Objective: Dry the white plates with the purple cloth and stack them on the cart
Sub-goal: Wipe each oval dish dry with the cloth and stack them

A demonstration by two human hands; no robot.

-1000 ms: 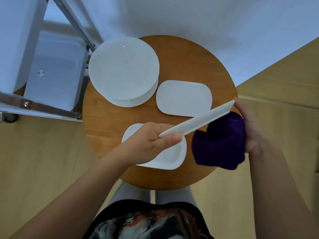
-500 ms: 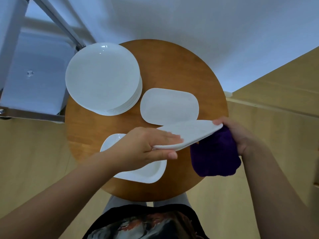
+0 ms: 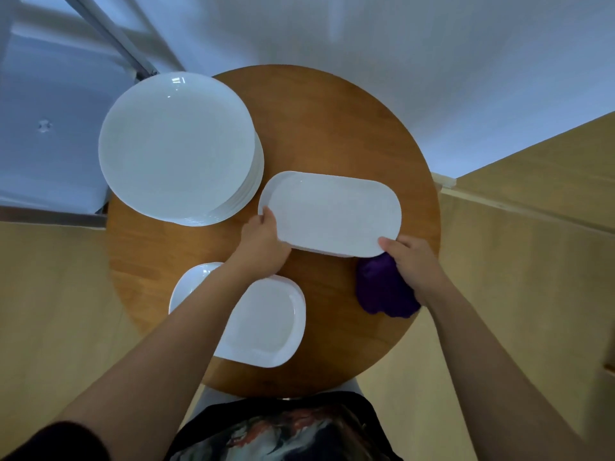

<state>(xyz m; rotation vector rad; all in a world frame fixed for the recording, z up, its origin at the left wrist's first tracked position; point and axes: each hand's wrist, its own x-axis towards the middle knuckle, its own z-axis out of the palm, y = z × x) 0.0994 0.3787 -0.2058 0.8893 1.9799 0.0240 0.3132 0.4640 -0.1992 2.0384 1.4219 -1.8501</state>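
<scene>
Head view, the only one I have. I see a round wooden table [image 3: 332,128] carrying a stack of round white plates [image 3: 176,144] at its far left, a rounded-square white plate [image 3: 266,322] at the near edge, and an oblong white plate [image 3: 332,214] in the middle. The oblong plate appears to sit on or just above a second oblong plate; a second rim shows along its near edge, though I cannot tell whether the two touch.

My left hand [image 3: 263,244] pinches the oblong plate at its near-left corner, thumb on the upper face. My right hand [image 3: 411,257] has its thumb on the near-right corner of the same plate, and the crumpled purple cloth [image 3: 384,291] is bunched under the palm, so that grip is closed on both plate and cloth. The cloth lies just below and beside the plate's right corner, not on its face.

Judgement: the step in hand is either setting this plate down or lifting it. To do it well, keep the plate level and both corners evenly supported, and seat it squarely on the one beneath (rims aligned) before loosening either hand. Keep the cloth out from between the two plates.

The metal-framed cart [image 3: 50,128] stands beyond the table's left edge. No plate is on it.
</scene>
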